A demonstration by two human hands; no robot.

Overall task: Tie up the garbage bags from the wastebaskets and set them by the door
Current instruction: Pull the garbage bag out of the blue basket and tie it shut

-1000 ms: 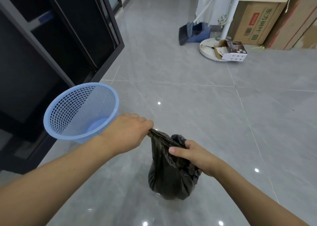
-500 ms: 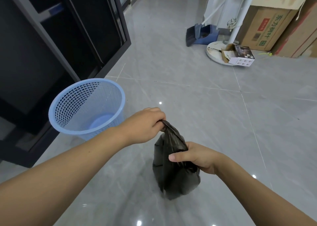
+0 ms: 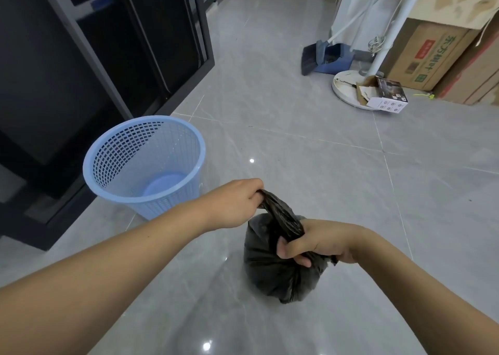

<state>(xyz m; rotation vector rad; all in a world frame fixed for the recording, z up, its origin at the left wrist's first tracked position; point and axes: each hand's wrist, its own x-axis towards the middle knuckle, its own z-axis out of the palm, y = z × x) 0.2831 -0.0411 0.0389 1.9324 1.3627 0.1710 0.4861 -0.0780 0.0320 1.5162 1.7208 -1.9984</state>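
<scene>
A black garbage bag (image 3: 272, 276) sits bunched on the grey tile floor in front of me. My left hand (image 3: 232, 206) grips the twisted end of the bag's neck and pulls it up and to the left. My right hand (image 3: 313, 242) is closed around the neck lower down, right above the bag's bulging body. To the left stands a light blue mesh wastebasket (image 3: 108, 155), upright and with no liner in it.
Dark sliding glass doors (image 3: 113, 47) run along the left. At the back right are a blue dustpan with broom (image 3: 324, 57), a white fan base (image 3: 344, 87) with a small open box (image 3: 383, 95), and big cardboard cartons (image 3: 432, 55).
The neck of the bag has been twisted tighter and drawn up between my hands. My right hand slid down toward the bag's body. The view shifted slightly left and closer.
</scene>
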